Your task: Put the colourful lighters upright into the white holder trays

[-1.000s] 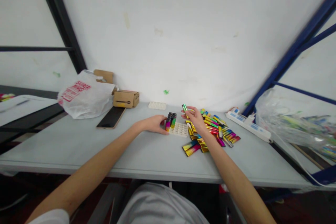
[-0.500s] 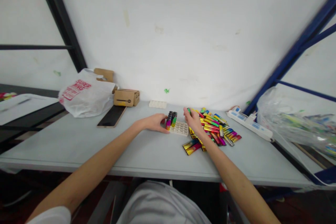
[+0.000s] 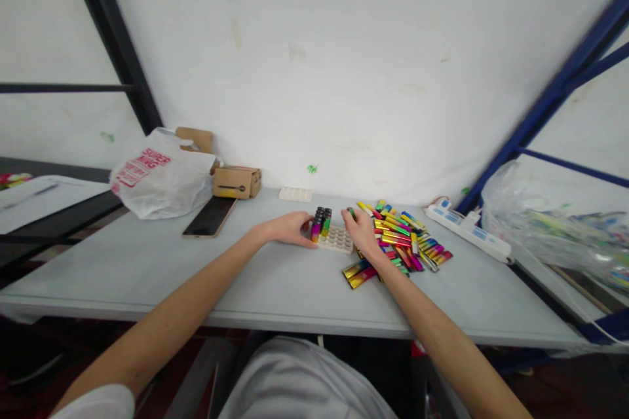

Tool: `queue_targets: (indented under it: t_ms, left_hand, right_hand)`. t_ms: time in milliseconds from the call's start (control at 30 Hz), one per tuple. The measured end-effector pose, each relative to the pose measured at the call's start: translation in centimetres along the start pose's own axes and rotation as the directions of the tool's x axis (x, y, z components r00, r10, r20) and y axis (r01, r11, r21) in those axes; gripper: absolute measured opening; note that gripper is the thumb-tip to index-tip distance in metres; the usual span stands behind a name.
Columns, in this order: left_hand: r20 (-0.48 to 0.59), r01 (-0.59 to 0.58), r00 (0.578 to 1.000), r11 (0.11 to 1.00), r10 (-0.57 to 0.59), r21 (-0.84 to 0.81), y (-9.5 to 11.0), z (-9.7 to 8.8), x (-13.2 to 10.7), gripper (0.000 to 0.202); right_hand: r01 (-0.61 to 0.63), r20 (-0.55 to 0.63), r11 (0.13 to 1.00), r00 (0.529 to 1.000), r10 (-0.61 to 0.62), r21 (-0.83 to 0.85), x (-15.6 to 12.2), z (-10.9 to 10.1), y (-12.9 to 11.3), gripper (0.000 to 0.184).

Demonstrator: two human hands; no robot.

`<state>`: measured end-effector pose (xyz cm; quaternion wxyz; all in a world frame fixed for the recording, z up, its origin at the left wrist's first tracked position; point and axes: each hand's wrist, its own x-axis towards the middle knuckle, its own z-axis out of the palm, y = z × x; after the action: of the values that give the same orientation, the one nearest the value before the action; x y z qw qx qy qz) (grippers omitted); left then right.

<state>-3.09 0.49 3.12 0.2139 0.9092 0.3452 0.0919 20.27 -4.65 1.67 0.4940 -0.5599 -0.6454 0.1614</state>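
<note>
A small white tray (image 3: 336, 240) with round holes lies on the grey table (image 3: 147, 275). Several shiny rainbow-coloured sticks (image 3: 320, 222) stand upright in its left end. My left hand (image 3: 286, 230) rests against the tray's left side, fingers curled on it. My right hand (image 3: 359, 230) is pinched on one green-tipped stick (image 3: 350, 213) just above the tray's right part. A loose heap of the same coloured sticks (image 3: 398, 239) lies right of that hand.
A second white tray (image 3: 295, 194) lies by the wall. To the left are a phone (image 3: 208, 217), a cardboard box (image 3: 236, 182) and a white plastic bag (image 3: 157, 174). A power strip (image 3: 466, 232) and a clear bag (image 3: 555, 222) are on the right.
My right hand has brought the held stick down and left from above the heap to the tray. The left hand has stayed at the tray.
</note>
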Motion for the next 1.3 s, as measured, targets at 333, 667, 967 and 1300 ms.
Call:
queue_targets:
  t_ms: [333,667,967,1300]
  left_hand:
    - [0.007,-0.008,1.0,1.0,0.008,-0.002,-0.1,0.1,0.2,0.062]
    - [-0.006,-0.013,1.0,1.0,0.013,-0.008,-0.2,0.1,0.1,0.062]
    - [-0.026,-0.017,0.999,1.0,0.017,0.014,-0.3,0.2,0.2,0.062]
    - [-0.02,0.001,1.0,1.0,0.0,0.029,-0.2,0.2,-0.1,0.061]
  right_hand:
    - [0.084,0.022,0.994,0.996,-0.082,-0.077,-0.2,0.0,0.1,0.033]
    - [0.182,0.051,0.971,0.983,-0.176,-0.155,-0.4,-0.4,-0.2,0.036]
    - [0.48,0.229,0.838,0.874,-0.429,-0.26,-0.4,-2.0,-1.5,0.037]
    - [0.374,0.421,0.9,0.87,-0.257,-0.224,-0.8,-1.5,-1.2,0.047]
